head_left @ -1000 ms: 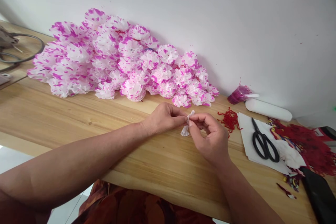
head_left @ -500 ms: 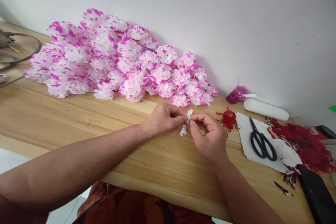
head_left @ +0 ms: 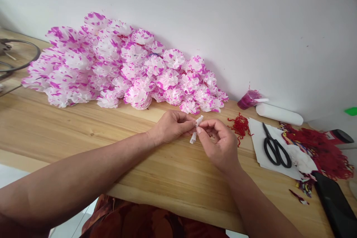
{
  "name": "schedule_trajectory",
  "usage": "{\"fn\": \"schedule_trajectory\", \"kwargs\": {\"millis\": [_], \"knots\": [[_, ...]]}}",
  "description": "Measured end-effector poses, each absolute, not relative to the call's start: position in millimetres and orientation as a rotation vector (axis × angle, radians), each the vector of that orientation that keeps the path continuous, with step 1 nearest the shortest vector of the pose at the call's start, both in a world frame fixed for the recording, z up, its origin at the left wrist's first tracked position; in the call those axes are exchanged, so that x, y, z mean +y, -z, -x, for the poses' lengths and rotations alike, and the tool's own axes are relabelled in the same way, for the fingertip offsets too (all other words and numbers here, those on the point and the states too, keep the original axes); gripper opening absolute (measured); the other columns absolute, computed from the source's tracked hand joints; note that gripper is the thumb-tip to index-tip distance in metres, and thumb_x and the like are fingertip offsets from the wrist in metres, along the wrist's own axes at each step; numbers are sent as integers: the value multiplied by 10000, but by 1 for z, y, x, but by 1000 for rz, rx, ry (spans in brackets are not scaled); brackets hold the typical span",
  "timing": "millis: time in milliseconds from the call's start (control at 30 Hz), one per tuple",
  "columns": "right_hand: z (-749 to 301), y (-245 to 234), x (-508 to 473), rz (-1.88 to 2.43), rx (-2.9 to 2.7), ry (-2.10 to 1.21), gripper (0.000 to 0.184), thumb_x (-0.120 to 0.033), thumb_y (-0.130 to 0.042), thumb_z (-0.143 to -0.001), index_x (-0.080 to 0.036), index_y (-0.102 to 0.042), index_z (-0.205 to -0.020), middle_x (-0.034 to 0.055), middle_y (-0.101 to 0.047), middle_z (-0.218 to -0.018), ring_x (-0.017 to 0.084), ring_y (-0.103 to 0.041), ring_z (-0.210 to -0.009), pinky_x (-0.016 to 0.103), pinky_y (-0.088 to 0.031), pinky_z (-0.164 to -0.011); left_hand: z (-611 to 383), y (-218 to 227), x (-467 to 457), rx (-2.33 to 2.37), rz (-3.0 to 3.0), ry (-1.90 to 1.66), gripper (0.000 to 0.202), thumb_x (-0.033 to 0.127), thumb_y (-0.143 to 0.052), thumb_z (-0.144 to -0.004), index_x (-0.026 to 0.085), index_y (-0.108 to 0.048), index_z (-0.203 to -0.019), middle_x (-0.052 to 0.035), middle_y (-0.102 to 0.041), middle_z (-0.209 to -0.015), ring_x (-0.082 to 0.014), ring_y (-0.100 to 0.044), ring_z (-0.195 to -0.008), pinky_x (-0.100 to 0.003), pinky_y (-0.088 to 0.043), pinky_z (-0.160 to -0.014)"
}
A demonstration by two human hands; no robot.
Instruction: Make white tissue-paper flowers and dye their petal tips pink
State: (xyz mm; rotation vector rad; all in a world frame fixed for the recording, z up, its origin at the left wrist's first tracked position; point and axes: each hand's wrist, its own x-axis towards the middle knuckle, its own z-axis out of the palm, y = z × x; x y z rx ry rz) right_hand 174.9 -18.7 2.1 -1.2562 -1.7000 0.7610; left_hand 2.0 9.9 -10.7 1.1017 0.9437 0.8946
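Observation:
A small folded strip of white paper (head_left: pixel 195 130) is pinched between both hands just above the wooden table (head_left: pixel 83 130). My left hand (head_left: pixel 171 126) grips it from the left with thumb and fingertips closed. My right hand (head_left: pixel 219 145) holds its right side, fingers curled. A big heap of pink-and-white paper flowers (head_left: pixel 119 68) lies behind the hands against the white wall.
To the right lie red thread scraps (head_left: pixel 238 126), black scissors (head_left: pixel 275 148) on white paper, a white roll (head_left: pixel 279 114), a pink cup (head_left: pixel 248 100), a tangle of red yarn (head_left: pixel 323 150) and a black object (head_left: pixel 336 208). A wire ring (head_left: pixel 16 57) sits far left.
Both hands keep pinching the paper strip and have shifted slightly left in view; the fingers have worked the strip a little tighter. Nothing else moved.

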Motion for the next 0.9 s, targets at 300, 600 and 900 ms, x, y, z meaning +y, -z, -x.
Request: {"fn": "schedule_trajectory", "kwargs": {"millis": [300, 600, 900], "knots": [[-171, -5, -20, 1318, -1800, -458, 24, -217, -663, -821, -210, -645, -836, -18, -644, -714, 104, -500, -555, 261, -432, -559, -3, 8, 7, 1027, -1228, -922, 222, 364, -724, -791, 150, -751, -846, -21, -736, -776, -103, -615, -659, -195, -434, -597], [-174, -2, -15, 1317, -1550, -915, 81, -271, -639, -830, -198, -626, -796, -12, -622, -652, 119, -556, -561, 241, -424, -519, -3, 5, 7, 1009, -1216, -942, 237, 382, -719, -795, 145, -712, -801, -5, -679, -685, -99, -564, -600, -207, -411, -562], [-171, -9, -10, 1226, -1385, -1165, 127, -276, -669, -800, -185, -605, -740, -19, -634, -584, 82, -504, -462, 212, -407, -452, -2, 4, 7, 1038, -1309, -891, 332, 463, -724, -789, 132, -706, -794, 11, -605, -638, -82, -476, -569, -204, -342, -517]]}}
